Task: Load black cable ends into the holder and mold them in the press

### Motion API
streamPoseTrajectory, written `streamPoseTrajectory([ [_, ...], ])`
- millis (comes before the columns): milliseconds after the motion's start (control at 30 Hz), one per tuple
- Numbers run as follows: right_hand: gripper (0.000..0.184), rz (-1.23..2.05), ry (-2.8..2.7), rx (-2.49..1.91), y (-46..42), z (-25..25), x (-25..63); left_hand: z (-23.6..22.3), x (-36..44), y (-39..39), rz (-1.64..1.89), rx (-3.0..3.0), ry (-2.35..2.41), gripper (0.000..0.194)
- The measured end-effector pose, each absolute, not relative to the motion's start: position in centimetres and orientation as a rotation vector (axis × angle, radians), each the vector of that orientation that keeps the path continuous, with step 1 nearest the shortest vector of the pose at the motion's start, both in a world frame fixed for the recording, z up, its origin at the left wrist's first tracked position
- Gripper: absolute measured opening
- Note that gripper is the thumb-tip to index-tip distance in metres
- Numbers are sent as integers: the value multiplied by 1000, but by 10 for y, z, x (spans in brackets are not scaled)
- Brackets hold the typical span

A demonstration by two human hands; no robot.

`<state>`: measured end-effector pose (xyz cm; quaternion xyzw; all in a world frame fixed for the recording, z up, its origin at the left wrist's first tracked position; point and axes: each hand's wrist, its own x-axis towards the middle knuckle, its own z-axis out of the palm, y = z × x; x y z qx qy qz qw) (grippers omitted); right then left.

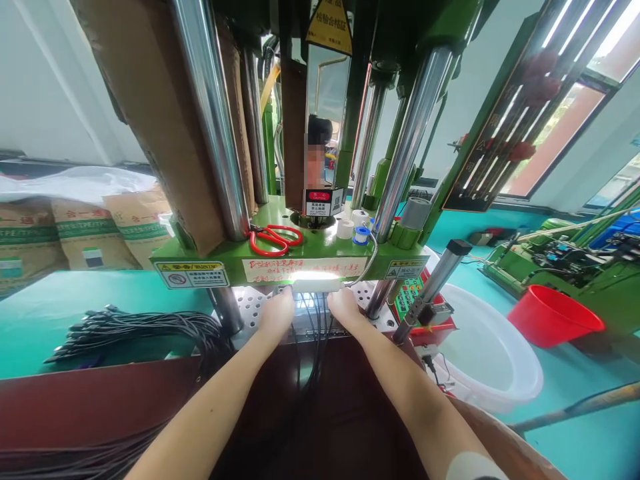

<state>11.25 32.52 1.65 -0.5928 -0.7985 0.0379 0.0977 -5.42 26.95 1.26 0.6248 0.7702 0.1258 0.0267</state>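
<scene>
My left hand (277,315) is curled at the left side of a metal mould (300,328) under the green press plate (230,250). At the mould's right side, my right hand (345,308) is closed in the same way. The fingertips of both hands are partly hidden. Several black cables (315,347) run out of the mould between my hands and hang over its front edge. A bright white lamp (317,285) glows just above, fixed at the front of the plate. The mould rests on a perforated metal bed (249,301).
Red-handled scissors (274,241) and a blue spool (361,235) lie on the press plate. Steel columns (213,120) flank it. A bundle of black cables (150,327) lies to the left. Right are a button panel (410,297), a white tub (525,373) and a red bucket (555,317).
</scene>
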Motion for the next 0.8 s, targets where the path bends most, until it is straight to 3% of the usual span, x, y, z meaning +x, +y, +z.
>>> streamPoseTrajectory([
  [367,29,22,-2505,-1625,316,42,104,30,-37,266,497,2013,2482,40],
  [533,26,-26,-2504,-1637,311,38,93,26,-32,271,436,2023,2445,31],
  [800,26,-30,-2480,-1622,319,27,90,21,-31,274,446,2026,2432,33],
])
